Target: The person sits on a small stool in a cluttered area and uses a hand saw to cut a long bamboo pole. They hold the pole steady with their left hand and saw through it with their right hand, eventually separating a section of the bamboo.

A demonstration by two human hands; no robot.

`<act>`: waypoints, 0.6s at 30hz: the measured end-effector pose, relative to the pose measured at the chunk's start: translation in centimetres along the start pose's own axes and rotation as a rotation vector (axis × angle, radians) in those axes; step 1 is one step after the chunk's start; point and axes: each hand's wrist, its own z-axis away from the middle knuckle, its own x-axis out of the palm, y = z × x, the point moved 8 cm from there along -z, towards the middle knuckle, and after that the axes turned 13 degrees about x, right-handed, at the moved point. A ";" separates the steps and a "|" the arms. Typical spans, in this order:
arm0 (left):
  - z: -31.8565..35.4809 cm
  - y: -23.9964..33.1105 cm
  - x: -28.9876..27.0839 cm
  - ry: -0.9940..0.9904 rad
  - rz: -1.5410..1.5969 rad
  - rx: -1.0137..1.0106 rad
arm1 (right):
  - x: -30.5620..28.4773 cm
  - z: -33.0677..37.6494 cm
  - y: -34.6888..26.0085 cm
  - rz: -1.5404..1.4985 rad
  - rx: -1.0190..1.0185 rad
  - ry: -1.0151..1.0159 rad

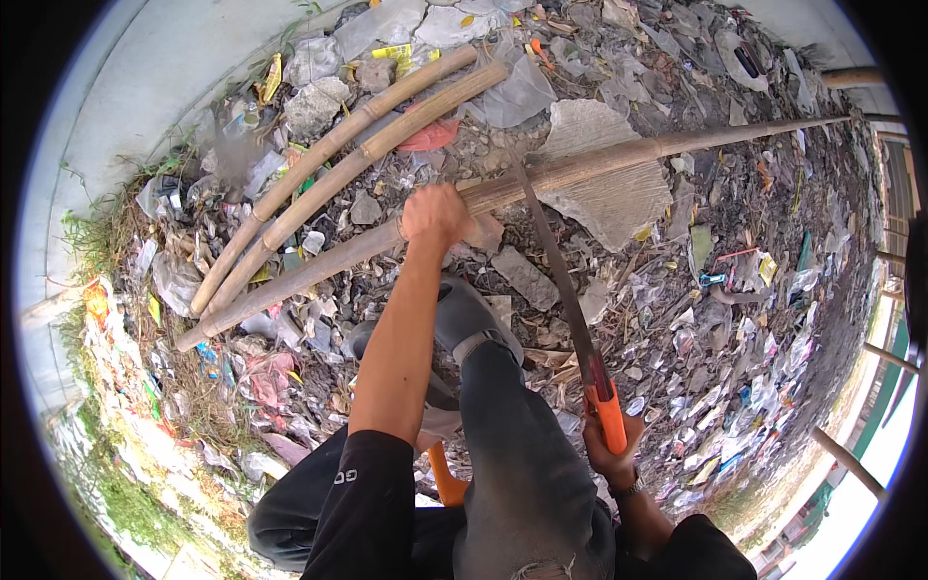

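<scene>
From where I stand, the left hand point(435, 215) has its fingers wrapped round the long bamboo pole point(590, 168), presumably to steady it beneath the saw point(559, 266) lying across it; the right hand point(614, 449) grips the saw's handle point(606, 416), while a broken slab point(623, 208) under the pole probably props it

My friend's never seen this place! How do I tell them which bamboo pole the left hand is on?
Find the big, broken grey slab, above and right of the picture's middle. A long bamboo pole passes over it and slants down leftward, under the left hand. Unlike the two shorter poles beside it, this one has a saw across it.
</scene>
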 end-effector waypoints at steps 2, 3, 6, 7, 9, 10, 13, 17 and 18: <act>0.0 1.5 -1.4 0.026 0.032 0.002 | -1.1 0.9 -1.4 0.028 -0.127 0.090; 1.5 1.0 0.5 -0.011 0.018 -0.014 | 0.0 -0.2 -1.3 -0.084 -0.014 0.056; 1.8 0.9 0.6 -0.008 0.000 0.013 | 3.0 -9.4 -8.1 -0.309 -0.173 0.110; 1.9 0.9 1.0 -0.034 0.009 0.017 | 3.3 -9.9 -7.6 -0.299 -0.157 0.095; 2.4 0.4 2.2 -0.065 0.023 0.012 | 4.1 -10.0 -6.4 -0.277 -0.108 0.055; 1.6 -0.2 1.0 -0.039 0.009 0.026 | 4.0 -9.4 -6.9 -0.303 -0.095 0.048; 0.6 -0.5 0.0 0.017 -0.001 0.000 | 0.5 0.6 -0.4 -0.108 -0.058 0.027; 2.2 -0.7 1.4 0.038 -0.018 0.010 | -0.4 3.9 0.6 -0.076 0.005 -0.010; 2.1 -1.0 1.5 0.076 -0.024 0.019 | 0.0 1.8 -0.3 -0.110 -0.023 -0.017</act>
